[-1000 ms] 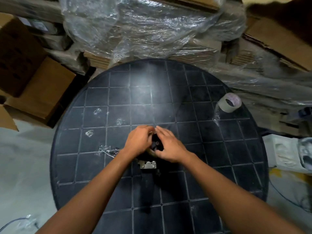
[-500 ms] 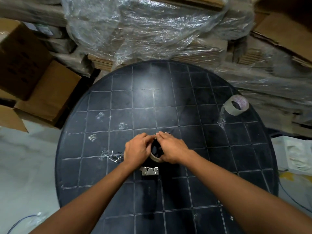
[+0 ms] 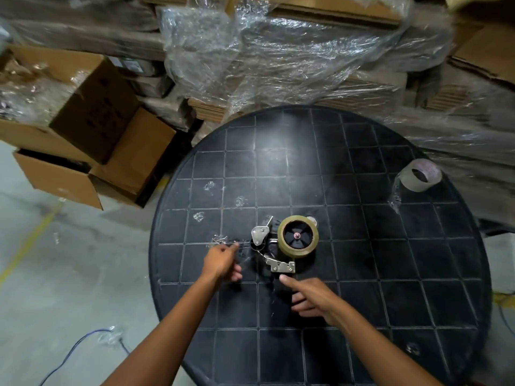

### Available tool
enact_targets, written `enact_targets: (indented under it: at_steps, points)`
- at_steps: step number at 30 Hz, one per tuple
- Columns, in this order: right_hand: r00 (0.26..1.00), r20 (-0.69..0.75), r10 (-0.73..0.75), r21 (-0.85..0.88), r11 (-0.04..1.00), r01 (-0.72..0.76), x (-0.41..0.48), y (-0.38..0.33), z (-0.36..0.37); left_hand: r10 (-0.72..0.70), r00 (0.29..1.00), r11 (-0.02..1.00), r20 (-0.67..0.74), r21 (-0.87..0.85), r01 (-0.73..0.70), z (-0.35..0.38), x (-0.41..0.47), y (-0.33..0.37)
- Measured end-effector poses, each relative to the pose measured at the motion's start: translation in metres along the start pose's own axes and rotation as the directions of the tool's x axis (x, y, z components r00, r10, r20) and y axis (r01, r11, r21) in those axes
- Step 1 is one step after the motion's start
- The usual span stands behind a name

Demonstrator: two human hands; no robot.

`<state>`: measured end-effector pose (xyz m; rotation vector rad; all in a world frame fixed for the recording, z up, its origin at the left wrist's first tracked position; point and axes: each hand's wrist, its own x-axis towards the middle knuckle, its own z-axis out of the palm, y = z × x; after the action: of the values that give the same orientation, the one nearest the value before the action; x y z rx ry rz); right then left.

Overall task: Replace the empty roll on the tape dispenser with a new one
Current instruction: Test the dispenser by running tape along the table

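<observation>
Left hand loosely curled beside tape dispenser, right hand released, olive tape roll seated on black hub

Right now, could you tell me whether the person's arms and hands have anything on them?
Nothing that shows: the left hand and right hand are bare, without gloves, rings or a watch. Both forearms are uncovered up to the frame's bottom edge, with no sleeve in view.

You have a round black table with a grid of squares on top, and on it lie the tape dispenser with a roll near the middle and a second tape roll by the far right edge.
</observation>
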<state>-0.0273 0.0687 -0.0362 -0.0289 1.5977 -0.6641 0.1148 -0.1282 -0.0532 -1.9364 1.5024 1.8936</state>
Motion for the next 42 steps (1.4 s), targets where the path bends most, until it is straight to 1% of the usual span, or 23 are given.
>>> enact_targets:
  at_steps: [1,2,4,6,8,9,11,14,16,19,21,22,24,26,28,30,31,33,34,36,38,40,42]
  points:
    - [1.000,0.010,-0.005,0.015,1.000,0.004,0.005,0.001,0.006,-0.036,0.999,0.999,0.035,0.025,0.035,0.002,-0.001,-0.005]
    - [1.000,0.003,-0.020,0.065,0.998,0.019,0.011,0.002,0.012,-0.048,0.998,0.997,0.041,0.061,0.046,0.004,0.003,-0.012]
    - [1.000,-0.004,-0.016,0.241,0.970,0.016,0.023,0.001,0.025,-0.069,0.997,0.994,0.032,0.090,0.066,0.007,0.008,-0.018]
    - [0.999,0.041,0.005,0.384,0.923,-0.020,0.031,0.000,0.033,-0.143,0.985,0.989,0.092,0.057,0.138,0.009,0.011,-0.020]
    - [0.996,0.079,0.034,0.392,0.918,-0.062,0.028,-0.008,0.036,-0.173,0.973,0.984,0.155,-0.015,0.177,0.013,0.007,-0.016]
    - [0.995,0.093,0.040,0.368,0.927,-0.071,0.027,-0.011,0.034,-0.162,0.975,0.981,0.154,-0.079,0.175,0.014,0.005,-0.013]
    - [0.993,0.104,0.047,0.328,0.941,-0.080,0.022,-0.020,0.028,-0.144,0.984,0.961,0.104,-0.223,0.164,0.015,0.003,-0.011]
    - [0.988,0.152,0.012,0.342,0.938,-0.064,0.005,-0.027,0.013,-0.176,0.978,0.897,0.113,-0.390,0.207,0.018,-0.003,-0.016]
    - [0.987,0.152,-0.043,0.253,0.967,0.003,-0.011,-0.029,0.001,-0.174,0.977,0.866,0.124,-0.452,0.212,0.021,-0.012,-0.017]
    - [0.974,0.147,-0.171,0.015,0.985,0.170,-0.041,-0.038,-0.023,-0.127,0.985,0.850,0.118,-0.499,0.169,0.029,-0.030,-0.007]
    - [0.945,0.149,-0.292,-0.159,0.936,0.314,-0.066,-0.048,-0.037,-0.077,0.989,0.850,0.124,-0.511,0.130,0.034,-0.046,0.004]
    - [0.928,0.136,-0.348,-0.232,0.899,0.371,-0.078,-0.053,-0.043,-0.061,0.987,0.837,0.149,-0.531,0.132,0.033,-0.056,0.011]
    - [0.885,0.101,-0.455,-0.296,0.836,0.463,-0.104,-0.062,-0.055,-0.022,0.969,0.794,0.244,-0.585,0.165,0.031,-0.079,0.029]
    - [0.828,0.087,-0.553,-0.322,0.771,0.549,-0.129,-0.067,-0.066,0.053,0.948,0.799,0.313,-0.582,0.148,0.028,-0.102,0.050]
    - [0.757,0.106,-0.645,-0.393,0.672,0.628,-0.150,-0.070,-0.077,0.151,0.939,0.869,0.310,-0.495,0.024,0.023,-0.123,0.076]
    - [0.699,0.159,-0.697,-0.423,0.591,0.686,-0.168,-0.073,-0.087,0.260,0.931,0.935,0.257,-0.306,-0.177,0.017,-0.144,0.103]
    - [0.668,0.200,-0.717,-0.430,0.548,0.718,-0.174,-0.075,-0.091,0.319,0.920,0.937,0.228,-0.219,-0.271,0.015,-0.154,0.115]
    - [0.647,0.256,-0.718,-0.451,0.503,0.737,-0.178,-0.080,-0.099,0.436,0.880,0.900,0.188,-0.075,-0.430,0.012,-0.171,0.138]
    - [0.656,0.269,-0.705,-0.464,0.502,0.730,-0.177,-0.082,-0.102,0.489,0.854,0.867,0.179,0.003,-0.498,0.012,-0.177,0.148]
    - [0.670,0.279,-0.687,-0.476,0.507,0.718,-0.174,-0.088,-0.104,0.562,0.814,0.802,0.151,0.141,-0.580,0.011,-0.181,0.161]
    - [0.694,0.220,-0.686,-0.460,0.555,0.693,-0.168,-0.097,-0.101,0.595,0.794,0.761,0.126,0.231,-0.606,0.009,-0.178,0.167]
    - [0.722,0.158,-0.673,-0.431,0.611,0.664,-0.159,-0.109,-0.096,0.624,0.776,0.730,0.096,0.282,-0.622,0.005,-0.172,0.170]
    - [0.750,0.125,-0.650,-0.443,0.639,0.629,-0.150,-0.126,-0.088,0.667,0.744,0.683,0.033,0.371,-0.629,-0.003,-0.158,0.173]
